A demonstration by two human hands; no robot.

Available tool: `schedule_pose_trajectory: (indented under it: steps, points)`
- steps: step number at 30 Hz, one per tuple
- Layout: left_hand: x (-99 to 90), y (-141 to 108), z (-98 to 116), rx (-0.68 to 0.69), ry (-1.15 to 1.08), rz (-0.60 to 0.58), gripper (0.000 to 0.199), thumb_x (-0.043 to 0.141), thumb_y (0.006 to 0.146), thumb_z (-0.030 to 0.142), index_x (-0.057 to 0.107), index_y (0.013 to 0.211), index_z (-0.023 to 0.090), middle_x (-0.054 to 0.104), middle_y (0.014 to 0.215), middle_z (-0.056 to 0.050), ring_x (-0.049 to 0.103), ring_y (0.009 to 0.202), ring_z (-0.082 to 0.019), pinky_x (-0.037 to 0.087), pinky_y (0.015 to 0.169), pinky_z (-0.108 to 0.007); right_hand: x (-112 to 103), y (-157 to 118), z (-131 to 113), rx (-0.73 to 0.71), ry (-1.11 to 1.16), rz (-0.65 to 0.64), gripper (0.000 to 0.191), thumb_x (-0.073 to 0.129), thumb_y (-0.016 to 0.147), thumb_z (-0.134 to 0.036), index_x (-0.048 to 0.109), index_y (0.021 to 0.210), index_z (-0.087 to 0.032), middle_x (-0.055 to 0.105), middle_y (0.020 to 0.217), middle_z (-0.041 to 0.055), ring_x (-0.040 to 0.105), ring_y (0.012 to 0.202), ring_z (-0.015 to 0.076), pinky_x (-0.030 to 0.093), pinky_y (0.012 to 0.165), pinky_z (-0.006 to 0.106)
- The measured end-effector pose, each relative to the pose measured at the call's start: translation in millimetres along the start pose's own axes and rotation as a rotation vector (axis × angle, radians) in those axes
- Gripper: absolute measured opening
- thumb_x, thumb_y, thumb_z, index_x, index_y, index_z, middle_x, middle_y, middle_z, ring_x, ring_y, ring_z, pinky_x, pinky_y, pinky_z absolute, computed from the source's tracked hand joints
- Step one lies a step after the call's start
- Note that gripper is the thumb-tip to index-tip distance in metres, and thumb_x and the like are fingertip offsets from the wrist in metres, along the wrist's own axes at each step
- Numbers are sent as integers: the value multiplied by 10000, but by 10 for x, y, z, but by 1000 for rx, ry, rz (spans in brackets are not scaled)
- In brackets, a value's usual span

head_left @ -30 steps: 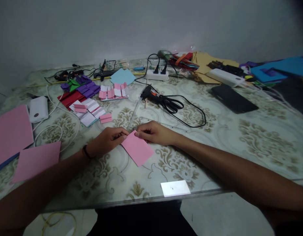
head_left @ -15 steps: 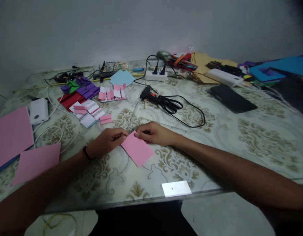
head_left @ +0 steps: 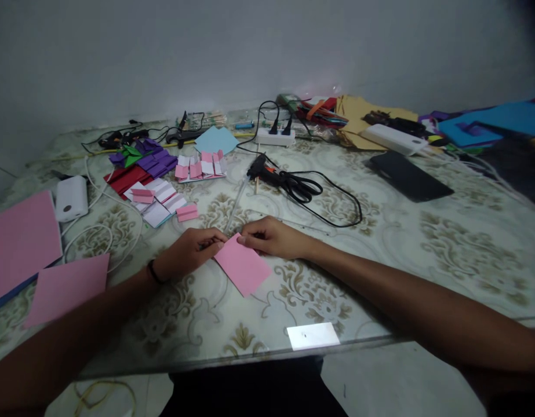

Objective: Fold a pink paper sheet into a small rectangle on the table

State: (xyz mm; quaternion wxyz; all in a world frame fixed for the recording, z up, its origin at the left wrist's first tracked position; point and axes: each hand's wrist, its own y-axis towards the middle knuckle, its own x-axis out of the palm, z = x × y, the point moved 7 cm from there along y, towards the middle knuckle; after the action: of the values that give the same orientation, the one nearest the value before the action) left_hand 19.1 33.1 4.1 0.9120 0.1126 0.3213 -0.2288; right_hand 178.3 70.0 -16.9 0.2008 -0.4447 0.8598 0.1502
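The person's L hand (head_left: 191, 252) & R hand (head_left: 271, 236) both pinched the far edge of a small rectangular pink paper sheet (head_left: 246, 271), which lay on the glossy floral-patterned table (head_left: 380, 243), nr its front. Just beyond the fingertips, a thin translucent stick (head_left: 237, 204) slanted toward a black glue gun (head_left: 262, 168) w/ orange trigger; a looped black cord (head_left: 302, 188) took up room past the R hand. Pink-and-white folded paper pieces (head_left: 160, 202) sat beyond the L hand. Another pink sheet (head_left: 71, 289) was partly hidden by the L forearm.
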Motion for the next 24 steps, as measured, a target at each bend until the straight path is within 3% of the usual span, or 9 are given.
schedule_pose_trajectory:
  steps: [24]
  points:
    - [8, -3, -6, 6, -36, -9, 230, 553, 983, 279, 746, 1011, 158, 757, 888, -24, 651, 759, -143, 472, 687, -226, 18, 13, 24, 38, 27, -11, 538, 536, 1001, -629, 556, 730, -165, 516, 611, -26, 449, 582, 99, 353, 565, 220]
